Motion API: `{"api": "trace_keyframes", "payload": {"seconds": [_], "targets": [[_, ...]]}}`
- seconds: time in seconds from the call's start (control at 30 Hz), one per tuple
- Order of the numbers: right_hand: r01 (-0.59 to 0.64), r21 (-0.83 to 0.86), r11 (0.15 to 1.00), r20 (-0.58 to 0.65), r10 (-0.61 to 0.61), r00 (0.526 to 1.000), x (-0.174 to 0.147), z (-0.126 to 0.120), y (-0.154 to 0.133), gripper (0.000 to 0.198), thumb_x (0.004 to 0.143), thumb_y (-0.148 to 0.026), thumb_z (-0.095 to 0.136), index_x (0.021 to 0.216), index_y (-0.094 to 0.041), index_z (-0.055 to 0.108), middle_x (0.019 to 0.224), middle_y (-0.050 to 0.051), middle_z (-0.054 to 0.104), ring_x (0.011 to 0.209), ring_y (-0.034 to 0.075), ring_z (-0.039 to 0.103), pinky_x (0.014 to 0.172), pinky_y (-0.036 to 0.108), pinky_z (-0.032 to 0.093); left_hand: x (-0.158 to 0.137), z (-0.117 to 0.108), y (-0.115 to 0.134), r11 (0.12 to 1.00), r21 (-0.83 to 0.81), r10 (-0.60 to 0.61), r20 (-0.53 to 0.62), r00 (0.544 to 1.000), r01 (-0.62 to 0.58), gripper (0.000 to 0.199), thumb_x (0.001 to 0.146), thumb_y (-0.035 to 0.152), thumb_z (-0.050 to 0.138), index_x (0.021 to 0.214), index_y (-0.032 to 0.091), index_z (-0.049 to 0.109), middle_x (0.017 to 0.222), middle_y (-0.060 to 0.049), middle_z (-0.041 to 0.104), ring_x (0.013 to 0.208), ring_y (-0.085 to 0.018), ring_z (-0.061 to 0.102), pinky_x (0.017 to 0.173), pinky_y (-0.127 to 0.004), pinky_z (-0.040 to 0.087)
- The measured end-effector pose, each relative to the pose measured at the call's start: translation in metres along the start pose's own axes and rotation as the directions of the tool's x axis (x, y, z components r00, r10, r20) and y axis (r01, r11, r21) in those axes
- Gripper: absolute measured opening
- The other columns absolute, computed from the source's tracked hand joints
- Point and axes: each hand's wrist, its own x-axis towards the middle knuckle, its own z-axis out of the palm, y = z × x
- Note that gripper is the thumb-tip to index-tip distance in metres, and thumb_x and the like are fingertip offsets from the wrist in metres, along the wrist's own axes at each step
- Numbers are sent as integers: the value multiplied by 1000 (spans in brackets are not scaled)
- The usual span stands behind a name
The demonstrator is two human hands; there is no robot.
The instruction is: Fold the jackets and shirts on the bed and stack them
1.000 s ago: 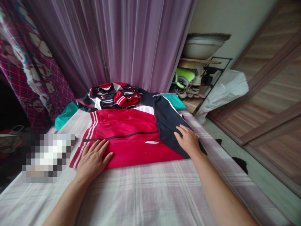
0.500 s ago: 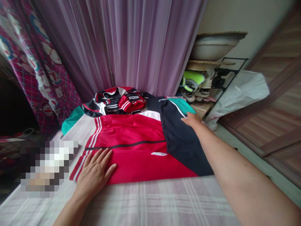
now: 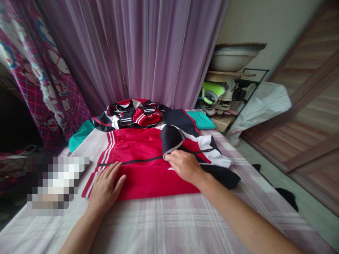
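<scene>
A red, black and white track jacket [image 3: 137, 176] lies spread on the bed, its dark zip running sideways and its striped hem at the left. My left hand [image 3: 108, 181] rests flat on the red cloth by that hem, fingers stretched. A black, grey-edged part of the jacket is pinched in my right hand [image 3: 184, 165], which has it turned over onto the red body. White and red cloth shows behind that hand, and a black part extends to its right. My right fingertips are partly hidden.
Behind the jacket sit a heap of similar clothes [image 3: 135, 114] and a folded black and green garment [image 3: 203, 120]. Purple curtains [image 3: 148, 49] hang at the back. A shoe rack [image 3: 246, 100] and a white plastic bag [image 3: 267, 106] stand right. A blurred-out patch lies left.
My right hand has moved left and nearer, bringing the jacket's black upper part over onto the red body. The green garment behind is more exposed. My left hand stays by the hem.
</scene>
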Motion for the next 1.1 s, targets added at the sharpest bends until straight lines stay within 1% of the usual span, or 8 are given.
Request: {"api": "trace_keyframes", "payload": {"seconds": [0.1, 0.3, 0.47, 0.6, 0.77, 0.93, 1.0, 1.1], "targets": [[137, 104, 985, 75, -145, 987, -47, 15, -31, 35, 93, -31, 58, 127, -25, 65, 115, 7, 72, 102, 21, 64, 87, 35, 47, 3, -4, 10, 1000, 2, 29, -92, 995, -29, 51, 97, 44, 40, 139, 18, 51, 142, -15, 58, 130, -30, 54, 110, -50, 40], [-26, 114, 993, -12, 28, 1000, -100, 17, -8, 38, 88, -28, 63, 125, -23, 67, 130, 11, 66, 120, 26, 59, 103, 47, 42, 20, -15, 70, 965, -76, 243, -100, 965, -251, 41, 97, 40, 45, 131, 23, 58, 134, -11, 63, 125, -27, 57, 106, -47, 45], [-158, 96, 983, -47, 163, 986, -134, 11, 37, 49, 76, -14, 57, 123, -24, 69, 130, 8, 67, 120, 26, 60, 101, 47, 45, 60, -16, 131, 959, -141, 257, 75, 964, -244, 44, 93, 44, 55, 131, 22, 59, 132, -11, 65, 120, -26, 60, 102, -41, 48], [-276, 106, 955, -122, 288, 950, -151, 14, 69, 47, 73, -10, 48, 109, -24, 74, 120, 7, 72, 114, 25, 64, 99, 46, 48, 99, -7, 164, 968, -43, 247, 316, 916, -247, 52, 87, 42, 64, 134, 22, 55, 140, -12, 58, 126, -29, 56, 102, -42, 47], [-371, 221, 902, -100, 400, 911, -156, 15, 91, 40, 73, -11, 45, 95, -25, 76, 110, 5, 75, 106, 22, 67, 96, 42, 51, 126, 0, 176, 958, 102, 177, 526, 832, -268, 32, 88, 27, 59, 120, 20, 63, 109, -13, 72, 102, -29, 68, 84, -39, 53], [-383, 331, 863, -27, 414, 910, -156, 14, 94, 46, 70, -9, 47, 101, -26, 77, 114, 4, 74, 109, 22, 67, 100, 42, 50, 129, -1, 180, 942, 92, 223, 548, 806, -324, 33, 83, 26, 65, 116, 22, 65, 122, -12, 67, 110, -29, 65, 87, -36, 50], [-379, 358, 853, -15, 411, 912, -157, 15, 95, 48, 70, -10, 47, 103, -25, 77, 116, 5, 74, 110, 22, 66, 101, 42, 50, 132, -2, 179, 947, 87, 211, 559, 802, -310, 27, 82, 31, 67, 107, 22, 68, 114, -11, 70, 107, -28, 66, 86, -34, 50], [-365, 365, 856, -51, 410, 911, -158, 18, 99, 45, 72, -11, 46, 101, -25, 78, 114, 5, 75, 108, 22, 67, 101, 41, 51, 139, -13, 163, 968, 123, 124, 524, 842, -219, 25, 92, 35, 52, 108, 23, 66, 105, -9, 73, 99, -25, 69, 81, -33, 51]]}}
